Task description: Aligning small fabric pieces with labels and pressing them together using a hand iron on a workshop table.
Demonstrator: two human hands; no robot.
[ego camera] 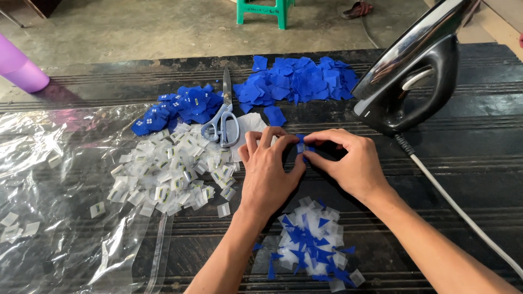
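— Two hands, one scrap: what's it like?
— Small and blue, folded. The left hand (267, 169) and right hand (348, 163) pinch the scrap (301, 147) between fingertips, above the dark surface (463, 179), mid-frame.
— What's unclear?
— Fingers cover most of it. Leftward, a purple cup (19, 68) is cut off; the white tags (169, 174) blur; the iron (414, 71) runs off the top.

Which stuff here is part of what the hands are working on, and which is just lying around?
In use: left hand and right hand pinching a small blue piece; blue piece piles; white packet pile; finished heap.

Lying about: scissors, iron, plastic sheet, purple cup, green stool.
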